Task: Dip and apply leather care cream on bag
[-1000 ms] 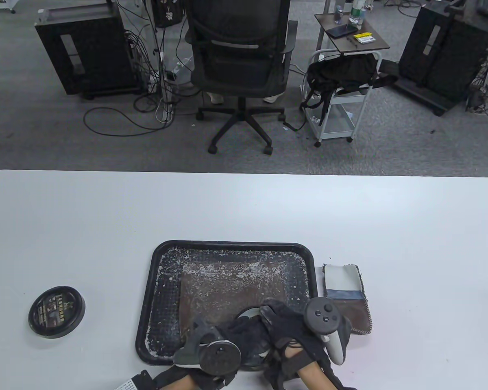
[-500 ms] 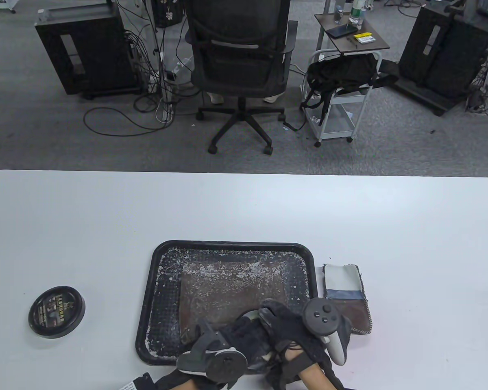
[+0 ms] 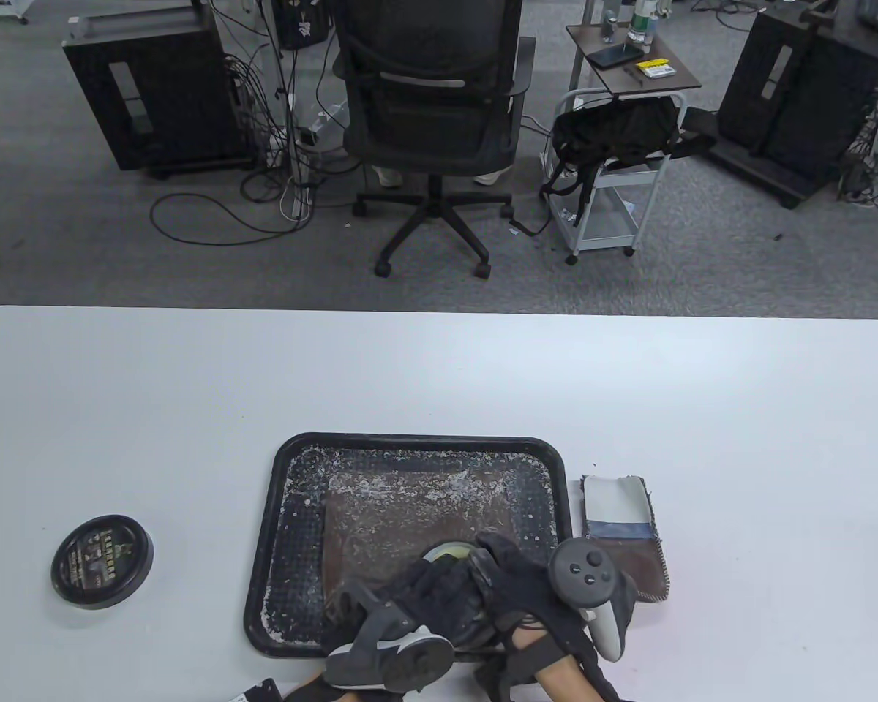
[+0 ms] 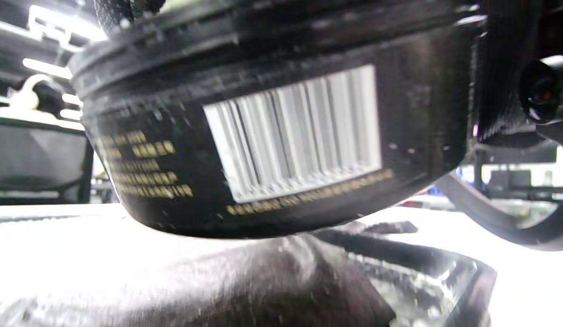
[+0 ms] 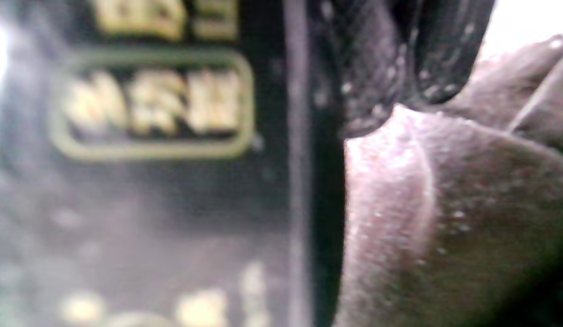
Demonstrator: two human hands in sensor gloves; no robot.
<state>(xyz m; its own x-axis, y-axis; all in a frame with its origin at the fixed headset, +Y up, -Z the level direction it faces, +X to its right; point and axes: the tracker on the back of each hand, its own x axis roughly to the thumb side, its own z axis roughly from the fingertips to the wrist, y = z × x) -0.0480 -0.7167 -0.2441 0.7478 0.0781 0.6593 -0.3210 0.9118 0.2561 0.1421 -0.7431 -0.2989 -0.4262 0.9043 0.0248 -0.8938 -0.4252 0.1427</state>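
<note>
We hold the open cream tin [image 4: 272, 131] in our left hand [image 3: 417, 596] over the tray [image 3: 293, 468]; lid [image 3: 102, 561] off; right hand [image 3: 516, 578] grip unclear; bag [image 3: 410, 512] uncreamed

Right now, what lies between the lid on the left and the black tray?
Nothing: in the table view, only bare white table separates the lid from the tray.

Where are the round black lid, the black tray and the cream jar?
lid [image 3: 102, 561], table view, its printed top.
tray [image 3: 417, 443], table view, its far rim.
cream jar [image 4: 281, 136], left wrist view, its barcode label.
</note>
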